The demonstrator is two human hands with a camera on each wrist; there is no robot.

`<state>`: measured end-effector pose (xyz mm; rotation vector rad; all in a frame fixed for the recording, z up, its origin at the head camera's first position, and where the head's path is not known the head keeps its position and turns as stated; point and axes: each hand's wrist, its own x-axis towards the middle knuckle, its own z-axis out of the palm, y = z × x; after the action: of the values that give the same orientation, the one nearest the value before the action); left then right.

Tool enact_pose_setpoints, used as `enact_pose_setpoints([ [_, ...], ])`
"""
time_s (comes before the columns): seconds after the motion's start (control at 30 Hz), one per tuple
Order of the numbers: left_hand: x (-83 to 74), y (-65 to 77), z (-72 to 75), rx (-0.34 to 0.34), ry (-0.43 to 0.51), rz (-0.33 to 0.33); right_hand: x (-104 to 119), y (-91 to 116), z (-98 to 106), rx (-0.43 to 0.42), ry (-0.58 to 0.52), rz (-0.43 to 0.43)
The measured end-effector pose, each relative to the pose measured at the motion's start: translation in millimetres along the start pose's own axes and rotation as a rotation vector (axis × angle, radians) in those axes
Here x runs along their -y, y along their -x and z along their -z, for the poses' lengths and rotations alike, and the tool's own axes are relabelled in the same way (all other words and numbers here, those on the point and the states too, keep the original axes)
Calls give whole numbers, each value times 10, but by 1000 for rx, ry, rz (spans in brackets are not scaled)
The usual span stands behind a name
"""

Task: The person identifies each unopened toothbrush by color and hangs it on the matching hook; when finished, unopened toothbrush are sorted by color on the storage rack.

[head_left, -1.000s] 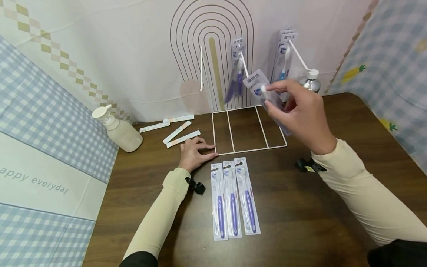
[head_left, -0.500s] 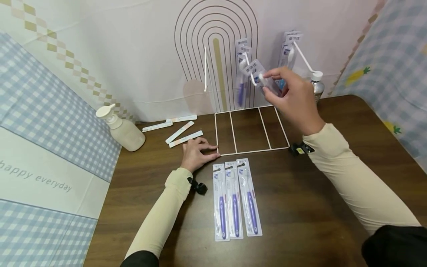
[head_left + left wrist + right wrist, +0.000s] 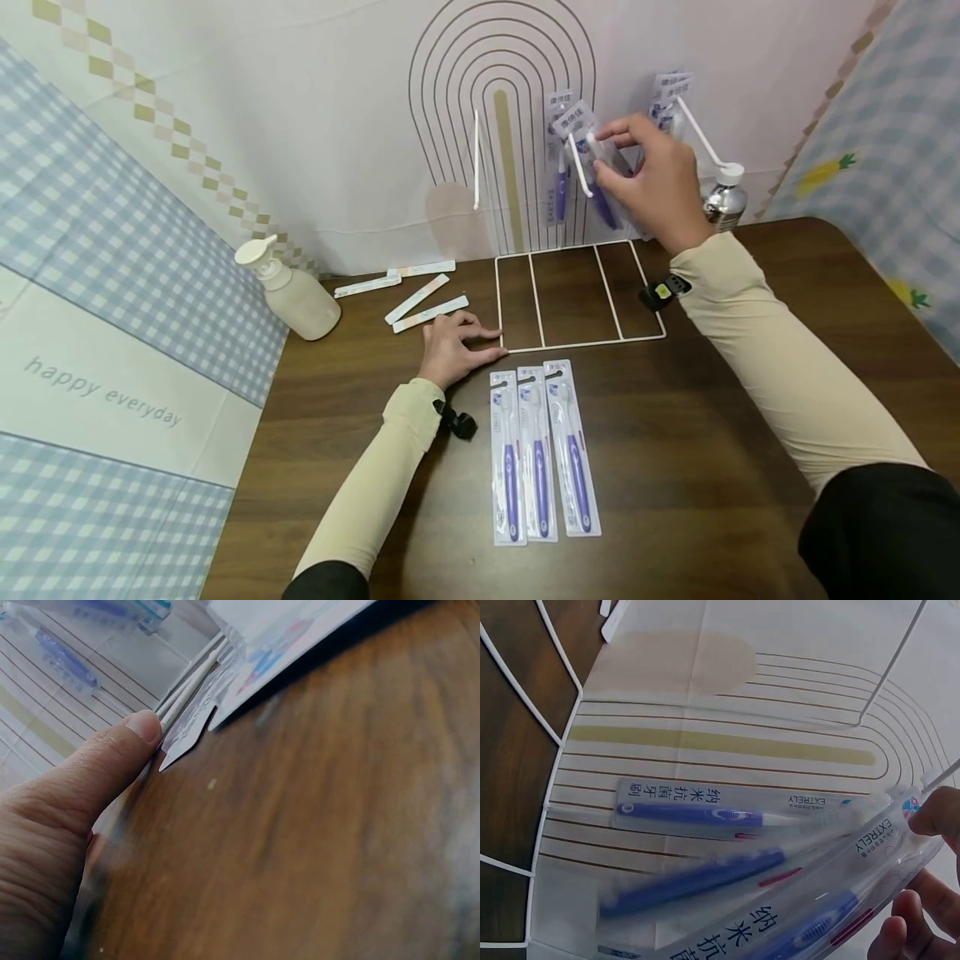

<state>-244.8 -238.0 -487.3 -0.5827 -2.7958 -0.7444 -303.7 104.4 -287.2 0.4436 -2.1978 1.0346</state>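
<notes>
My right hand (image 3: 656, 179) pinches a packaged toothbrush (image 3: 573, 121) between thumb and fingers, its card top against the white middle hook (image 3: 582, 171). In the right wrist view, two more packaged toothbrushes (image 3: 690, 814) with purple handles hang behind the held pack. My left hand (image 3: 450, 346) holds the near left corner of the white wire rack (image 3: 581, 344) with thumb and index finger; in the left wrist view the thumb (image 3: 120, 754) lies against the wire. Three packaged toothbrushes (image 3: 540, 483) with purple handles lie side by side on the table in front of the rack.
More toothbrush packs (image 3: 663, 100) hang on the right hook (image 3: 699, 129); the left hook (image 3: 476, 158) is bare. A silver bottle (image 3: 726, 200) stands behind the right hand. Several paper strips (image 3: 429, 314) and a pump bottle (image 3: 296, 300) are at the left.
The right hand has moved up and back with the packaged toothbrush, bringing its card top to the middle hook. The left hand keeps its place on the rack corner.
</notes>
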Motion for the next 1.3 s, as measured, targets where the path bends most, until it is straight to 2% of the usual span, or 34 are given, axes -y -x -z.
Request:
enact_pose_setpoints([
  [0.33, 9, -25, 4, -7, 1, -7, -35, -11, -52, 35, -9, -24],
  [0.6, 2, -49, 32, 10, 7, -13, -18, 259, 43, 30, -37, -57],
  [0.77, -8, -66, 37, 3, 12, -18, 1, 599, 91, 60, -63, -67],
  [0.93, -36, -74, 29, 11, 21, -17, 19, 1083, 80, 179, -54, -89],
  [1.13, -39, -60, 47, 0, 16, -21, 27, 1666, -84, 361, -143, -214],
  [1.3, -32, -57, 20, -23, 20, -31, -6, 2032, -220, 455, -184, -346],
])
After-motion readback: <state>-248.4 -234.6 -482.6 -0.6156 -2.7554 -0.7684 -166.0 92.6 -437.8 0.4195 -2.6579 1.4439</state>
